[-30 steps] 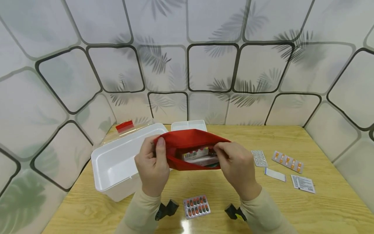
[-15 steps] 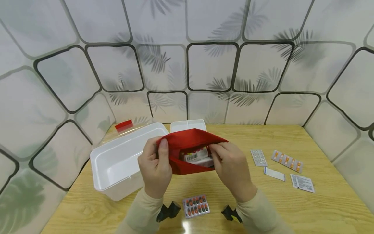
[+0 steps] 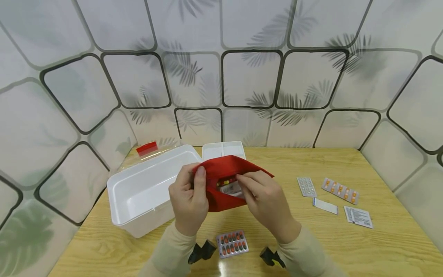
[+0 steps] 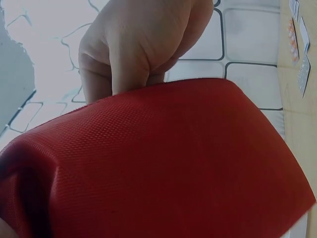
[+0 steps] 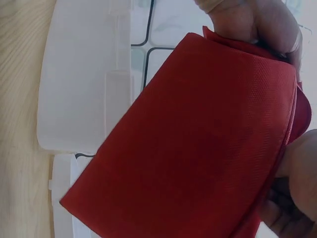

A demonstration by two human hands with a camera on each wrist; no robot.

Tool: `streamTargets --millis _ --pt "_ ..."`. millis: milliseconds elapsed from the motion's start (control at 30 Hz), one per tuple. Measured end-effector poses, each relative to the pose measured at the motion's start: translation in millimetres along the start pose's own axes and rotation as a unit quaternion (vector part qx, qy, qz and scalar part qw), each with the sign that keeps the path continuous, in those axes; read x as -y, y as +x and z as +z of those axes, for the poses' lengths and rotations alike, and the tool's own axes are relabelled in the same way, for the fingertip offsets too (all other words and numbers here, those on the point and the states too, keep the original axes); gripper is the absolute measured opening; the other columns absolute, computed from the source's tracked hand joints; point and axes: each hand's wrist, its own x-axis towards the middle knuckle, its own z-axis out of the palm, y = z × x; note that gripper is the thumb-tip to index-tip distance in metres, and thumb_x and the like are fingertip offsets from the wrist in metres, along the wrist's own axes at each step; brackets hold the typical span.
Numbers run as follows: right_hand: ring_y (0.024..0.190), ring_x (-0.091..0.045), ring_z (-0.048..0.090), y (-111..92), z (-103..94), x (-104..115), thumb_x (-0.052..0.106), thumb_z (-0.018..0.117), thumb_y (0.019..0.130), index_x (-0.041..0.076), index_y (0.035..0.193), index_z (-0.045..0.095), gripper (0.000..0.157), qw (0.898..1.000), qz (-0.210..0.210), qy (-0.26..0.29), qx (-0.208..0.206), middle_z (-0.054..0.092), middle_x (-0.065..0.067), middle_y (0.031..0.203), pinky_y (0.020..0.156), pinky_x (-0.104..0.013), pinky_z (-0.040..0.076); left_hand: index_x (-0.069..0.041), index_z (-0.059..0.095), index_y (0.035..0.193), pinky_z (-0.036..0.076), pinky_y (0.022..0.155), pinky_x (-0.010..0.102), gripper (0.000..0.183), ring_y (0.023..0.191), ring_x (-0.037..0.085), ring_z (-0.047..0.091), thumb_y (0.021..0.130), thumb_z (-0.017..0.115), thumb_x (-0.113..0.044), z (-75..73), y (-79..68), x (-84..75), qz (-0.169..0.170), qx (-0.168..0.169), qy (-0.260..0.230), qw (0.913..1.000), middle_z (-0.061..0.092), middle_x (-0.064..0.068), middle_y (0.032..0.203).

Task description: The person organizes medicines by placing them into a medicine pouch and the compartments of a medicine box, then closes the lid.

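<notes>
My left hand (image 3: 189,198) grips the left end of a red fabric pouch (image 3: 226,202), its thumb lying over the opening's edge. The pouch's mouth faces up toward me. Inside lie a white box with a barcode (image 3: 231,188) and something red and yellow (image 3: 226,181). My right hand (image 3: 268,200) reaches into the right side of the mouth, fingertips close to the box; I cannot tell whether they pinch anything. In the left wrist view the right hand (image 4: 138,44) goes down behind the pouch's rim (image 4: 163,85). The right wrist view shows the pouch's smooth outer face (image 5: 188,139).
A large white bin (image 3: 119,209) stands at left, with a clear bag with a red strip (image 3: 147,148) behind it. A small white divided tray (image 3: 238,148) sits beyond the pouch. Blister packs (image 3: 306,187) and sachets (image 3: 358,217) lie right; a capsule blister pack (image 3: 232,244) lies in front.
My right hand has shifted left from the pouch's right edge, its fingers now further into the opening. The left hand and pouch have moved slightly right and down, and the opening looks narrower.
</notes>
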Motion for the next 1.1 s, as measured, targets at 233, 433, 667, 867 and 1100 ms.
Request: streamTargets --millis 233,433,667,867,1100 --pt "0.087 -0.016 0.06 0 0.6 1 0.007 0.062 0.089 0.004 0.114 0.07 0.027 0.999 0.023 0.011 0.038 0.067 -0.004 0.097 0.071 -0.031 0.053 0.006 0.064 0.093 0.054 0.059 0.022 0.01 0.066 0.015 0.063 0.093 0.054 0.004 -5.6 4.7 1.9 0.0 -0.012 0.023 0.9997 0.069 0.011 0.079" --pt "0.087 -0.017 0.06 0 -5.8 -5 0.009 0.065 0.088 0.003 0.109 0.071 0.022 0.999 0.04 0.011 0.026 0.067 -0.004 0.098 0.07 -0.033 0.053 0.007 0.064 0.095 0.053 0.06 0.021 0.012 0.066 0.013 0.06 0.094 0.053 0.002 -13.0 11.9 1.0 -0.033 -0.058 0.025 0.9975 0.066 0.012 0.077" --pt "0.076 -0.016 0.061 -1 -18.1 -24 0.009 0.069 0.084 0.004 0.095 0.073 0.012 0.997 0.065 -0.014 -0.051 0.068 -0.003 0.088 0.061 -0.032 0.052 0.01 0.063 0.094 0.052 0.058 0.021 0.016 0.064 0.013 0.061 0.096 0.054 -0.003 -19.7 16.2 2.7 -0.068 -0.105 0.022 0.992 0.065 0.007 0.075" --pt "0.074 -0.015 0.058 -2 -28.3 -48 0.009 0.071 0.086 0.003 0.098 0.07 0.013 0.988 0.138 0.001 -0.066 0.067 -0.004 0.087 0.06 -0.028 0.048 0.013 0.061 0.094 0.051 0.058 0.021 0.02 0.064 0.013 0.061 0.097 0.054 -0.006 -24.3 20.3 6.2 -0.09 -0.126 -0.005 0.9879 0.065 0.007 0.075" --pt "0.072 -0.009 0.057 -3 -29.0 -59 0.001 0.064 0.09 0.005 0.099 0.07 0.011 0.974 0.174 0.143 -0.021 0.069 -0.003 0.09 0.061 -0.017 0.047 0.013 0.059 0.098 0.054 0.062 0.023 0.021 0.069 0.015 0.064 0.097 0.054 -0.007 -26.2 21.3 7.9 -0.131 -0.116 -0.048 0.9834 0.067 0.009 0.08"
